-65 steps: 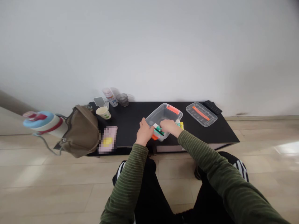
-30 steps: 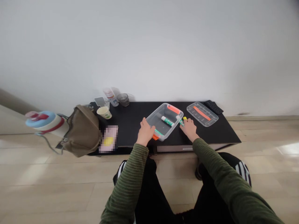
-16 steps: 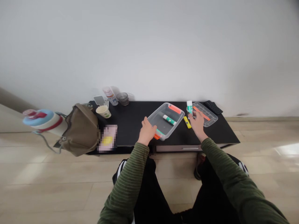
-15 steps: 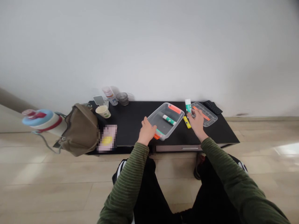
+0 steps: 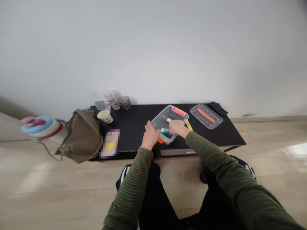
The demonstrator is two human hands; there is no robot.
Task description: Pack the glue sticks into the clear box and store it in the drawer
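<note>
A clear plastic box with orange latches sits on the black table. My left hand grips its near left side, thumb over the rim by the orange latch. Inside the box, my right hand is closed around a green-and-white glue stick, its white end pointing left. Another glue stick lies in the box, mostly hidden under the right hand. Just outside the box's right side is a yellow stick-shaped item, partly covered by my right hand and wrist. The clear lid with an orange strip lies farther right.
Behind the lid is a black remote-like object. On the left stand a paper cup, a spray bottle, a glass and a brown bag beside a large bottle. A wall runs behind the table.
My right hand has moved left from near the lid into the box, carrying the glue stick, which has gone from upright to lying over. My left hand stays on the box.
</note>
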